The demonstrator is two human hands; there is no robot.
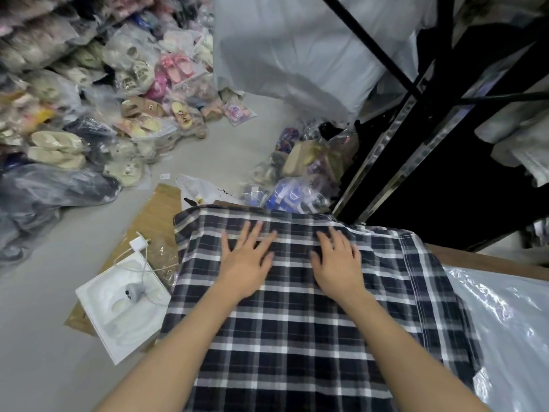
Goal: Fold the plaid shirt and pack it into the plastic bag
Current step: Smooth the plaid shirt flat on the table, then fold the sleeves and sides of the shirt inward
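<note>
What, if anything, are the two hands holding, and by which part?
Nothing is held: the left hand and right hand lie flat on the plaid shirt.
</note>
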